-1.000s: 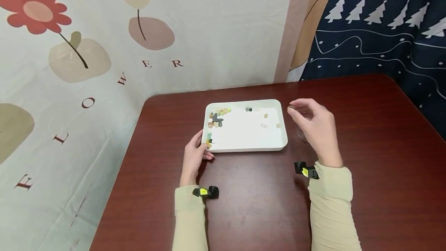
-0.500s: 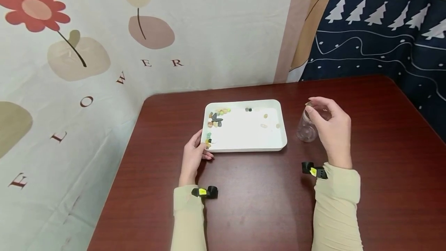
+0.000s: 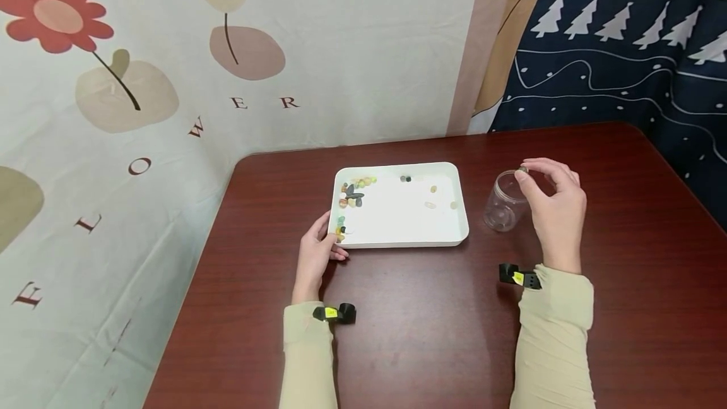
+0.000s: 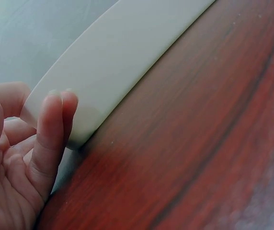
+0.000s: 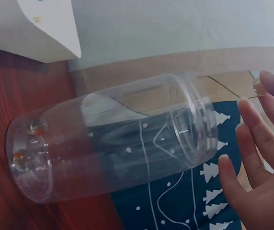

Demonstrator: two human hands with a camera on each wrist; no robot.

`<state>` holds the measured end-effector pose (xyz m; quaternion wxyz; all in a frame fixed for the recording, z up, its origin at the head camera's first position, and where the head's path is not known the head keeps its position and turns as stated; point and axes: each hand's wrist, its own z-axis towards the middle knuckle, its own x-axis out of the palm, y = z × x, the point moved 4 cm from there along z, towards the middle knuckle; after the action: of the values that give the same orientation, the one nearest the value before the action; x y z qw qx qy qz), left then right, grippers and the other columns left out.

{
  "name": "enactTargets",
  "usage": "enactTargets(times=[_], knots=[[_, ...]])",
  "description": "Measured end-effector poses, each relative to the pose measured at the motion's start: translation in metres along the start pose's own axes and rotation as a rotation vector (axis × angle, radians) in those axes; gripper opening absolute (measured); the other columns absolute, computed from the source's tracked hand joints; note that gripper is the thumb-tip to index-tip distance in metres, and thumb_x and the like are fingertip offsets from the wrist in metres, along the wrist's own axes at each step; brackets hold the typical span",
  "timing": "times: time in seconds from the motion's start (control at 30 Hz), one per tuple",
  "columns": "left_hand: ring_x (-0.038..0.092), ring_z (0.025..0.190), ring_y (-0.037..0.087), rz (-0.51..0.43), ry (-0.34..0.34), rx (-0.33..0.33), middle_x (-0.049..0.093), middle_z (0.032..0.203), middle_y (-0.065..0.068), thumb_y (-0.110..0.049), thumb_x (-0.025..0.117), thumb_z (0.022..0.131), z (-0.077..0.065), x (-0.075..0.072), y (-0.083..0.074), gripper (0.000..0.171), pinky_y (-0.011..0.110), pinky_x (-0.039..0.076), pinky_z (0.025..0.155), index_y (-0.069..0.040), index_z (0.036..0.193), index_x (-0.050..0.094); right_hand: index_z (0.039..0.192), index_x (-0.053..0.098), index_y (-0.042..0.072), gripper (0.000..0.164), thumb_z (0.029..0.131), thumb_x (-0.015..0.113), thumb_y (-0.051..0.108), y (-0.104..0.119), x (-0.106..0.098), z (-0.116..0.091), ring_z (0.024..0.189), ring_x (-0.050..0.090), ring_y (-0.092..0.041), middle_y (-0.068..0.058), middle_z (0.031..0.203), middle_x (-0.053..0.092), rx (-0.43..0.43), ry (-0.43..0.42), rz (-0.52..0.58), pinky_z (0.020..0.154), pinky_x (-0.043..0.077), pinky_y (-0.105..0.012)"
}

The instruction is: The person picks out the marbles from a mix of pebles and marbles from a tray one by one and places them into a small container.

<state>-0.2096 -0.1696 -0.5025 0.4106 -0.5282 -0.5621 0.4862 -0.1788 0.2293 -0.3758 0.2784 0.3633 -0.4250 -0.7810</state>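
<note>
Indoors, table and cloths: a reddish-brown wood-grain table (image 3: 426, 327) stands before a pale cloth (image 3: 363, 49) printed with flowers and the letters F-L-O-W-E-R; at right hangs a navy cloth (image 3: 596, 74) with white trees.
Marble in hand: the small, glassy marble (image 5: 258, 87) is pinched between thumb and forefinger of the right hand (image 3: 559, 213), higher than the jar's rim.
Jar: clear and upright, the jar (image 3: 504, 207) stands on the table right of the tray, two marbles (image 5: 37, 127) with orange-red flecks at its bottom.
Tray: white and shallow, the tray (image 3: 397, 223) holds coloured stones (image 3: 353, 195) bunched along its left side; the left hand (image 3: 315, 257) grips its near left corner, thumb over the rim.
Hard to see: fingertips partly cover the pinched marble; whether it is directly over the opening is unclear. Glare washes out the tray's floor. Both wrist views cut off hand and tray.
</note>
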Motion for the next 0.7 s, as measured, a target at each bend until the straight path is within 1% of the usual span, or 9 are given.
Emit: enactTargets(times=[0.1,0.2,0.3,0.43,0.5,0.7], knots=[[0.060,0.053,0.029,-0.006,-0.001,0.003,0.049,0.125,-0.002,0.001,0.046,0.079,0.000,0.000,0.000,0.058,0.038,0.054,0.051,-0.023,0.131,0.044,0.104,0.067,0.019,0.027,0.080,0.064,0.031,-0.004,0.000,0.002,0.108,0.043,-0.005,0.010,0.113,0.057,0.007,0.009,0.017,0.088,0.038,-0.020],[0.060,0.053,0.029,-0.011,0.001,0.007,0.049,0.126,-0.002,0.001,0.046,0.079,0.000,0.000,0.000,0.057,0.038,0.054,0.050,-0.022,0.131,0.044,0.105,0.067,0.017,0.028,0.081,0.063,0.031,-0.010,0.001,0.003,0.111,0.044,-0.006,0.009,0.117,0.055,0.046,0.023,0.052,0.095,0.035,-0.021],[0.061,0.053,0.029,-0.006,0.004,0.007,0.049,0.126,-0.002,0.000,0.047,0.079,-0.001,0.000,0.000,0.057,0.038,0.054,0.051,-0.023,0.131,0.044,0.106,0.066,0.013,0.030,0.081,0.062,0.031,-0.017,0.002,0.004,0.112,0.044,-0.008,0.006,0.119,0.054,0.086,0.044,0.090,0.100,0.034,-0.024],[0.060,0.053,0.029,0.000,0.001,0.010,0.049,0.127,-0.002,-0.001,0.047,0.080,-0.001,0.000,-0.001,0.056,0.038,0.054,0.051,-0.023,0.131,0.043,0.107,0.065,0.009,0.034,0.082,0.061,0.032,-0.025,0.006,0.004,0.114,0.044,-0.008,0.006,0.121,0.053,0.104,0.077,0.082,0.101,0.033,-0.028],[0.060,0.053,0.029,0.003,0.001,0.009,0.048,0.127,-0.002,-0.001,0.047,0.080,-0.002,-0.001,0.000,0.056,0.038,0.054,0.051,-0.023,0.131,0.043,0.107,0.065,0.010,0.035,0.082,0.061,0.034,-0.028,0.007,0.004,0.114,0.044,-0.008,0.007,0.121,0.053,0.117,0.090,0.063,0.101,0.034,-0.028],[0.061,0.053,0.029,0.002,0.011,0.004,0.048,0.127,-0.003,-0.001,0.048,0.081,-0.001,0.000,0.001,0.056,0.039,0.054,0.052,-0.024,0.132,0.043,0.107,0.065,0.012,0.038,0.082,0.059,0.041,-0.034,0.011,0.002,0.110,0.050,-0.011,0.007,0.119,0.054,0.164,0.123,0.018,0.094,0.040,-0.025]])
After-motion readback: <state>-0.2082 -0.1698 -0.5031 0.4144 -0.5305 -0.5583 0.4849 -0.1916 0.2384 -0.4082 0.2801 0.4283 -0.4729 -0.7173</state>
